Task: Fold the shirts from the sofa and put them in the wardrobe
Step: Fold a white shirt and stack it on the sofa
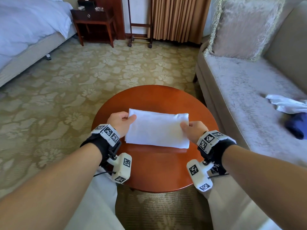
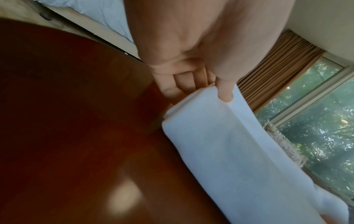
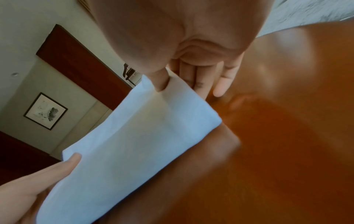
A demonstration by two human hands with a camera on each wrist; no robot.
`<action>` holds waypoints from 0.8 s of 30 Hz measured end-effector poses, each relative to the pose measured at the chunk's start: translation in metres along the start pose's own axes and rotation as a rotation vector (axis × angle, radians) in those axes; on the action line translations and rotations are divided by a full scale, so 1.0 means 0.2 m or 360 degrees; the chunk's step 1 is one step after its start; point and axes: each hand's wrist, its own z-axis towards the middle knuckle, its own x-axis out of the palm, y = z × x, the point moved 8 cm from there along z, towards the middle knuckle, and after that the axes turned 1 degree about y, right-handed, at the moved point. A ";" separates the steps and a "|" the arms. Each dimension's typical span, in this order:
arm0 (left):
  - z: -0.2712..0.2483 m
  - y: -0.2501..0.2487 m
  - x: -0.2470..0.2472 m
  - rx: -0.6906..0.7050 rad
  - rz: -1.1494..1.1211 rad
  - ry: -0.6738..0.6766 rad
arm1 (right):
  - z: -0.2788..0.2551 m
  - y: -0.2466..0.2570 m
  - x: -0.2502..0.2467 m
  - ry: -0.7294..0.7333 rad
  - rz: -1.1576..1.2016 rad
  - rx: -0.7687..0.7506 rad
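Observation:
A folded white shirt [image 1: 157, 128] lies as a neat rectangle on the round wooden table [image 1: 154, 173]. My left hand [image 1: 120, 121] pinches its left end, thumb on top and fingers underneath [image 2: 225, 91]. My right hand [image 1: 192, 130] pinches the right end the same way, thumb pressed into the cloth [image 3: 161, 84]. The wrist views show the white shirt [image 2: 239, 151] [image 3: 130, 136] lifted slightly off the table at both ends. More shirts, one white [image 1: 287, 104] and one dark blue [image 1: 297, 125], lie crumpled on the sofa seat at the right.
The beige sofa [image 1: 240, 90] with a fringed cushion [image 1: 244, 27] stands close to the table's right. A bed [image 1: 29, 30] and a dark nightstand [image 1: 94, 22] are at the far left. Patterned carpet [image 1: 99, 70] spreads beyond the table. My knees flank the table's near edge.

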 end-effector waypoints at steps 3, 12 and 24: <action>0.08 0.06 0.05 -0.0060 0.0106 0.0041 | 0.05 0.00 0.01 -0.0040 -0.0090 0.0102; 0.11 0.04 0.05 -0.0290 0.0229 0.0038 | 0.05 0.07 -0.05 -0.0468 -0.0269 0.0185; -0.04 -0.19 0.40 0.0187 0.1196 0.0656 | 0.07 0.19 0.25 0.0125 -0.1211 -0.0617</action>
